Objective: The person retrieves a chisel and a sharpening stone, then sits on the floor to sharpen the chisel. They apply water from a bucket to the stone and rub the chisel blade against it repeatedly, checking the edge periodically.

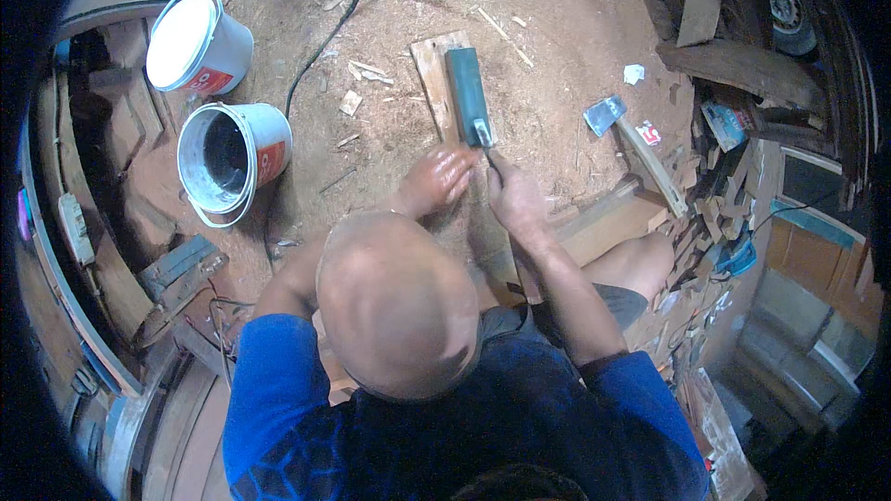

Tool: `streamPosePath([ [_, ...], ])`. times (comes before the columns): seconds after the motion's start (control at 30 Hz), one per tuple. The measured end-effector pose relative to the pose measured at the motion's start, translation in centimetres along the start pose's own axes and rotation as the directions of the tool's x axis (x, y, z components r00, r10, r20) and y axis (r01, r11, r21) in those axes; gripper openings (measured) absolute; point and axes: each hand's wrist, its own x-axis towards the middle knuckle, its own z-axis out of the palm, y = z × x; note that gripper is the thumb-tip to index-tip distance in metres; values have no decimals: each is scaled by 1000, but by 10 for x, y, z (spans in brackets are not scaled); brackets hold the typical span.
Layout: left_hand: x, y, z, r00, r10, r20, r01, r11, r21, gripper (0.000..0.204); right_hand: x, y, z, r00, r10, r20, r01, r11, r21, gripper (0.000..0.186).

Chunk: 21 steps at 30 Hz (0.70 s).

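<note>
My right hand [516, 193] is closed around the handle of a tool with a long, dark green rectangular head [466, 88] and a small metal fitting at its near end. The head lies over a pale flat wooden board [430, 74] on the ground, whose left side and far end show beside it. Close to the near end of that head is my left hand [438, 178], smeared by motion. Its fingers reach toward the metal fitting, and whether they grip anything cannot be made out. Off to the right lies a hatchet [605, 116] with a wooden handle.
Two white buckets stand at the left, one lidded [232, 42] and one open [271, 150] with a dark inside. A black cable [320, 51] runs past them. Wood chips litter the ground. Offcuts [719, 213] are heaped at the right, near a wheel [787, 5].
</note>
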Motion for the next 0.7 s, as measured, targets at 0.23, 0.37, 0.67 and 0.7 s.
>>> streamPosePath([
  [0.23,16,-32,13,994,-104,-35,110,960,257,53,16,-15,25,998,10,61,-7,999,-52,39],
  [0.37,51,-49,-21,986,-165,-38,168,929,330,58,71,-31,25,999,-51,-18,50,996,-72,37],
  [0.67,12,-15,13,955,-275,112,255,953,162,82,18,-23,1,986,-45,163,66,990,-125,37],
  [0.7,9,-7,13,945,-285,162,264,955,136,83,18,-20,3,984,-9,180,32,992,-125,37],
])
